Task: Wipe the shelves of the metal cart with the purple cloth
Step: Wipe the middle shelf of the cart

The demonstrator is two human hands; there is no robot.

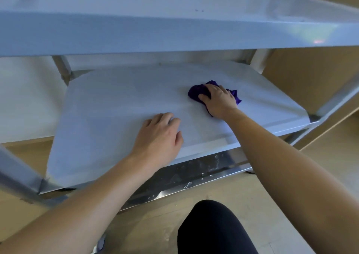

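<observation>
The metal cart fills the view. Its middle shelf [116, 102] lies in front of me, under the top shelf [155, 32]. A crumpled purple cloth [196, 93] lies on the middle shelf, right of centre. My right hand [219, 100] lies on top of the cloth, with the fingers curled over it and pressing it to the shelf. My left hand [161, 135] rests on the bare shelf surface near the front edge, fingers loosely bent and holding nothing. A lower shelf [196, 174] below shows water drops.
The cart's upright posts stand at the front left [17, 178], back left [62, 67] and right [258, 59]. A wooden floor [155, 224] lies beneath, with beige walls or panels [310, 75] to the right. My dark-clothed knee [211, 228] is at the bottom.
</observation>
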